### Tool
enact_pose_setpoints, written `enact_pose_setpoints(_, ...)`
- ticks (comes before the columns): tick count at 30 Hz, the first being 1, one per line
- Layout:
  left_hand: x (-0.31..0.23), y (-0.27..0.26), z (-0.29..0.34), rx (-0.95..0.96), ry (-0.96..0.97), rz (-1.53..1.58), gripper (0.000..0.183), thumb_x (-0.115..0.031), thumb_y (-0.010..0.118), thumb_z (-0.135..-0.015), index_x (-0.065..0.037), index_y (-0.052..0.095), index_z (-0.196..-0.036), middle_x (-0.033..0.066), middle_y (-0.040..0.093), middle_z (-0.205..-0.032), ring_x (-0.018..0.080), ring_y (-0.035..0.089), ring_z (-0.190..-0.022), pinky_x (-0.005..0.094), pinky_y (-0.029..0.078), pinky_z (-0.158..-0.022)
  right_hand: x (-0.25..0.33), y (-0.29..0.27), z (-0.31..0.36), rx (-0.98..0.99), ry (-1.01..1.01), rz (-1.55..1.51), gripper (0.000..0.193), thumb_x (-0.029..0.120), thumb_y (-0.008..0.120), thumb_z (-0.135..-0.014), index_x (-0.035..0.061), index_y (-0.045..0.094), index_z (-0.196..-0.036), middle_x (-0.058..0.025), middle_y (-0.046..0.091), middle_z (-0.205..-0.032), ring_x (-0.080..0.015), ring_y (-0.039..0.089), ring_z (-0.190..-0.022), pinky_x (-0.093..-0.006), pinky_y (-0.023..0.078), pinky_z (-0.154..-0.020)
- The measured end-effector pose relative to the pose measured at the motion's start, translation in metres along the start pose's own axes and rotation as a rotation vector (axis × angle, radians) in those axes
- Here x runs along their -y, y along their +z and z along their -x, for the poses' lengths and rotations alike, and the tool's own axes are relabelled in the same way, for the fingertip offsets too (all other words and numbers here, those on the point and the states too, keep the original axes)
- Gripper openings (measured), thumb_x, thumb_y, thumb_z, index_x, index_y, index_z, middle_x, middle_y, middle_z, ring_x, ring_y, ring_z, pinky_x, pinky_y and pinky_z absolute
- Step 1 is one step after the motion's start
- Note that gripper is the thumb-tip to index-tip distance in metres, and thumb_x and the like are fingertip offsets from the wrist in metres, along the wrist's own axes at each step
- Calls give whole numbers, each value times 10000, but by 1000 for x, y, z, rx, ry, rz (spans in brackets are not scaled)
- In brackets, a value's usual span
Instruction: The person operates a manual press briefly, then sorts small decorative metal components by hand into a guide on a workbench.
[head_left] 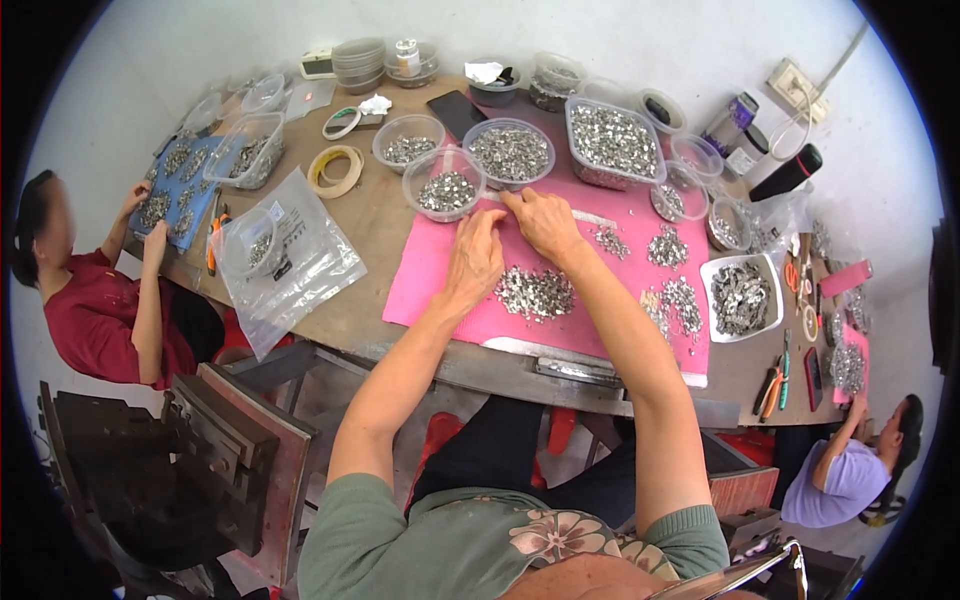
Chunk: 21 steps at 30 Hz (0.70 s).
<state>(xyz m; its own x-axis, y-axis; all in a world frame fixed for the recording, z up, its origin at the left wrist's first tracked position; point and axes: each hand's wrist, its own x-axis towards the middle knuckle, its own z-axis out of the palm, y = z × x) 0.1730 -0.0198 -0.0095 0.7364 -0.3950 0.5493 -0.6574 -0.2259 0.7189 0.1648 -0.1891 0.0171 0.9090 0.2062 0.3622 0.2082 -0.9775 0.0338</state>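
Both my hands are over the pink mat (420, 270), between a pile of small silvery metal pieces (536, 294) and the round bowls. My left hand (475, 258) is at the lower right of a clear bowl (446, 188) partly filled with such pieces; its fingers are bent together. My right hand (545, 225) is below a fuller round bowl (510, 150), its fingers curled with the tips pointing left. Anything in the fingertips of either hand is too small or hidden to make out. Smaller heaps of metal pieces (667, 247) lie right of my right forearm.
A rectangular tub (613, 140) and a white dish (742, 296) hold more pieces. Tape (335, 171) and a plastic bag (300, 265) lie left; pliers (771, 388) lie right. Two people work nearby, one in a red shirt (105, 320), one in a lilac shirt (845, 480).
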Motion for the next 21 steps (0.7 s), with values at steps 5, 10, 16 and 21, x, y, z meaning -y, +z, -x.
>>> enact_pose_setpoints(5,0,-3,6,31,-55,75,385,54,503,-900,42,511,-1285,219,663,-1163,388,610,-1125,493,416,-1044,-4,14,-7,-23,-94,111,147,147,599,-886,84,627,-1016,-109,677,-853,-288,722,-701,-396,572,-623)
enact_pose_setpoints(10,-9,-7,6,71,-227,171,418,42,511,-903,22,504,-1320,228,659,-1207,397,585,-1187,503,392,-1086,-10,7,-5,2,-94,101,97,123,613,-865,62,582,-934,-122,681,-857,-293,722,-692,-404,575,-605)
enact_pose_setpoints(16,-3,-3,12,97,-38,-20,467,32,508,-914,23,477,-1380,227,656,-1252,430,533,-1276,545,352,-1125,-14,6,2,6,106,-58,139,61,625,-823,21,558,-938,-162,657,-833,-346,702,-710,-451,580,-665)
enact_pose_setpoints(21,-3,-4,8,130,-24,-7,464,10,509,-946,3,490,-1410,201,662,-1289,414,509,-1337,532,321,-1164,-18,-12,22,-82,211,-352,79,40,580,-909,-9,534,-950,-233,644,-877,-398,667,-840,-487,541,-728)
